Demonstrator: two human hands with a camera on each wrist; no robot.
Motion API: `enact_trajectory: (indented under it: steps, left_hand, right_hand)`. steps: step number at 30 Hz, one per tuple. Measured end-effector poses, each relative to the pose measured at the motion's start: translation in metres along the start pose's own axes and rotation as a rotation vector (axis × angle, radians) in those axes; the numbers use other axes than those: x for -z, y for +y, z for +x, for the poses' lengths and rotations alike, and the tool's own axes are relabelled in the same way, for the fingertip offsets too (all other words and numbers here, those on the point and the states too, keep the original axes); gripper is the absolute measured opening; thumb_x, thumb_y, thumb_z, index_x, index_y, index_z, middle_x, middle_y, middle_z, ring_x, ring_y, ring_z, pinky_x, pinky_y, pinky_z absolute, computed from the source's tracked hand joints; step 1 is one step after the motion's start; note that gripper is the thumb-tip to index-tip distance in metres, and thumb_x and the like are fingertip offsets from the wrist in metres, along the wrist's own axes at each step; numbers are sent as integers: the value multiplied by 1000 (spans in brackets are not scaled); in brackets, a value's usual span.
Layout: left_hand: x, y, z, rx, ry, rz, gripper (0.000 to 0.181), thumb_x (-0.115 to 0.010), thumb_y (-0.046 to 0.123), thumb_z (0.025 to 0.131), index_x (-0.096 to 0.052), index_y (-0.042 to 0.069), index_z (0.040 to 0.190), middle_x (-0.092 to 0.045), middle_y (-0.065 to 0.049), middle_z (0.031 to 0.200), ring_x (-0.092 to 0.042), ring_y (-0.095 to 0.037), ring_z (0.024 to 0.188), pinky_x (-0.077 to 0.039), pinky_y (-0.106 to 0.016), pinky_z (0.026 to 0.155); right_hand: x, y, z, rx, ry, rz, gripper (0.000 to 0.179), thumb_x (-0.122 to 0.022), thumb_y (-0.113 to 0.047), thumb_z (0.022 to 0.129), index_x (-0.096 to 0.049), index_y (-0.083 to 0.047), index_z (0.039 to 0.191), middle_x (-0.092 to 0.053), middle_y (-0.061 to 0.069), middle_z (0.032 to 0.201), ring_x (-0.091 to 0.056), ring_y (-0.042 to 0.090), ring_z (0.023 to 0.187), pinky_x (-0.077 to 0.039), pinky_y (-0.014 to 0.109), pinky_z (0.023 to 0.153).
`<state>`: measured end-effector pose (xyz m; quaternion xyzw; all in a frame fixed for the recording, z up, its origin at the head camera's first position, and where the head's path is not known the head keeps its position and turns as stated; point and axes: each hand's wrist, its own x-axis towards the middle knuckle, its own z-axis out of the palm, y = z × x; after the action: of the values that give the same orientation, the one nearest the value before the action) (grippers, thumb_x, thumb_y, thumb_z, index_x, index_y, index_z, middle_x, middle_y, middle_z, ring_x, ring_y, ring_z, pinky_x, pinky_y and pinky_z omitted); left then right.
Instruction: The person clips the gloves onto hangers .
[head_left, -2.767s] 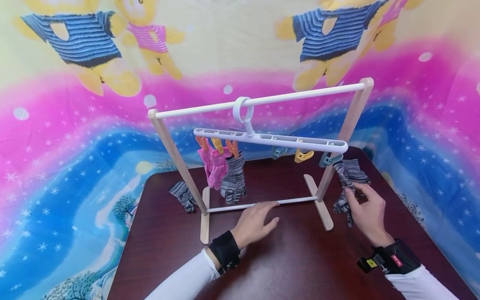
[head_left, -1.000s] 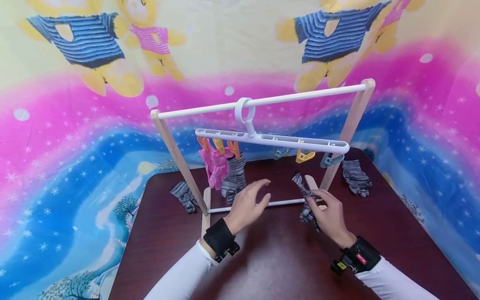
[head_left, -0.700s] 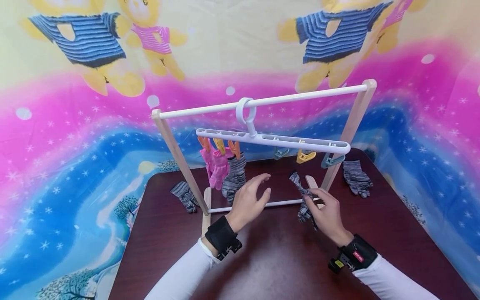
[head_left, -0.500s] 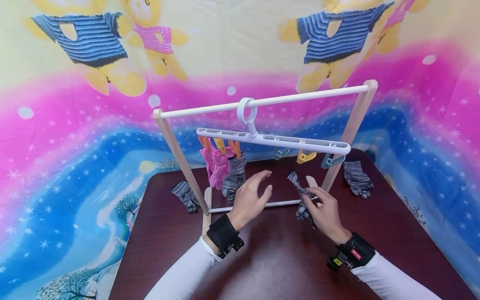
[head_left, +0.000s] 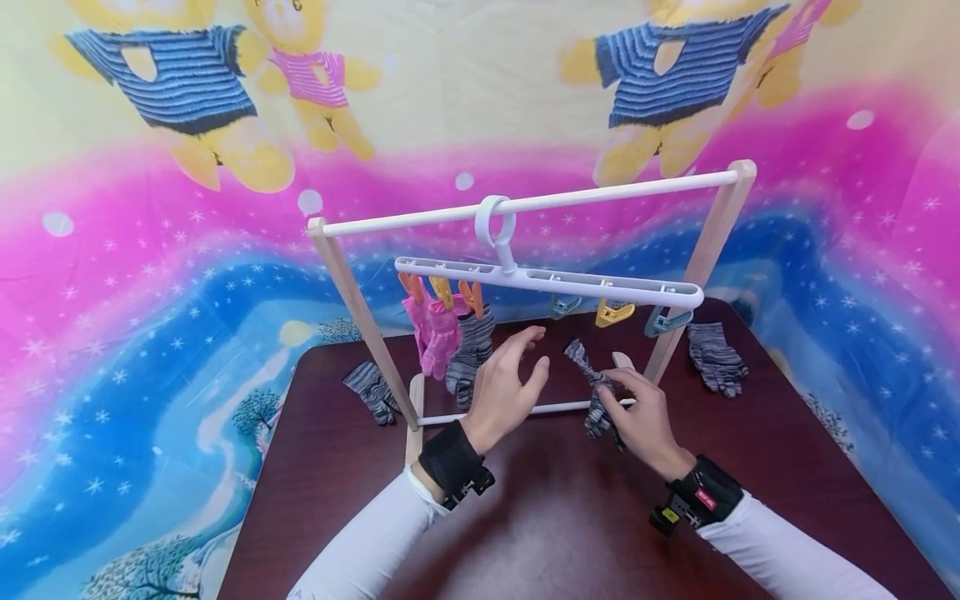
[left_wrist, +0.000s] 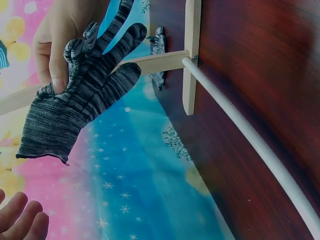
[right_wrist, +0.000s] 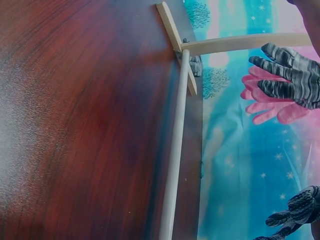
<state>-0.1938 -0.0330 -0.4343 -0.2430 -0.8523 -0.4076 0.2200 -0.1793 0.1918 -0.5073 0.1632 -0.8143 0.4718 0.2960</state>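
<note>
In the head view my right hand [head_left: 641, 421] pinches a grey-and-black striped knit glove [head_left: 597, 414] between thumb and fingers, over the rack's lower rod. The left wrist view shows this glove [left_wrist: 75, 105] spread, its cuff free and pointing down-left. My left hand [head_left: 504, 390] hovers to its left, fingers loosely bent, thumb apart, holding nothing. Above the hands, a white hanger [head_left: 525, 277] carries several clips. At its left end, orange and yellow clips hold a pink glove [head_left: 435, 337] and a striped glove [head_left: 471, 337]. On the right, a yellow clip [head_left: 613, 313] and teal clips [head_left: 669, 322] hang unloaded.
A wooden rack with a white top rod [head_left: 615, 196] supports the hanger; its lower rod [head_left: 551, 408] runs behind the hands. Striped gloves lie on the dark table [head_left: 555, 525], one at left [head_left: 370, 392], one at right [head_left: 716, 358]. A printed cloth hangs behind.
My right hand has lifted a striped glove from the right side of the table and carried it left, towards the middle. My left hand has risen slightly from near the lower rod.
</note>
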Motion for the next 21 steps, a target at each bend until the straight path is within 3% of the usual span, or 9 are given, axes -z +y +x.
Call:
enact_trajectory:
  steps: [14,21]
  left_hand:
    - [-3,13,10,14,24,31,50,-60,35,99,-55,14,144,-69,-1,132,-67,-18,118,-57,-37,86]
    - [-4,21,21,28,64,56,58,-62,39,98,-48,13,148,-69,0,131,-67,-17,114,-56,-35,77]
  right_hand:
    - [4,-3,6,-11,-15,-25,21,-73,5,86,-74,-3,105,-70,7,91,-57,-6,81,-50,10,69]
    - [3,-2,5,5,-10,-22,22,-73,7,85,-74,-3,104,-70,5,90,-57,-5,81,-53,22,68]
